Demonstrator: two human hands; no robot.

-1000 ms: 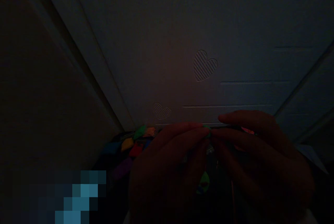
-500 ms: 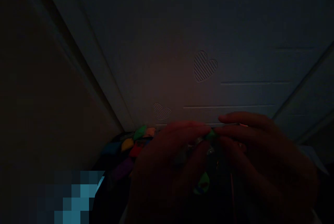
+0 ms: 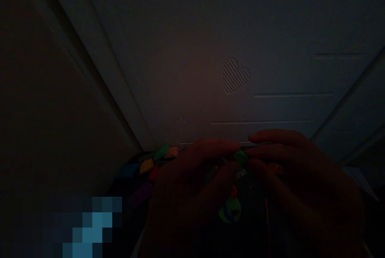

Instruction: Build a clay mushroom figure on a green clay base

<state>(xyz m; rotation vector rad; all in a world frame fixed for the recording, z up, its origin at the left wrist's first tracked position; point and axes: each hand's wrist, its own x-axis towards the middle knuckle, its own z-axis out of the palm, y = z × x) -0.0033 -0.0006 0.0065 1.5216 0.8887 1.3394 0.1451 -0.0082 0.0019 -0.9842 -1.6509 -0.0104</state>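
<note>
The scene is very dark. A small green lump of modelling clay [image 3: 240,157] is pinched between the fingertips of both hands. My left hand [image 3: 192,186] grips it from the left with thumb and fingers closed. From the right, my right hand [image 3: 303,182] presses thumb and fingertips against it, its top finger lifted apart. Below the hands lies a round green clay piece [image 3: 230,212] with blue and dark red parts on it and a red bit at its top. Behind the right fingers sits a small orange piece [image 3: 275,168], partly covered.
Several colourful soft-looking pieces, among them a yellow one [image 3: 146,166], a green one [image 3: 161,152] and a purple one [image 3: 141,194], lie left of my hands. A thin reddish stick [image 3: 268,226] lies between the hands. A pale panel with embossed hearts [image 3: 236,75] stands behind.
The green lump has shifted slightly left and shows more between the fingertips. Both hands have moved a little, uncovering more of the round green piece and its red bit.
</note>
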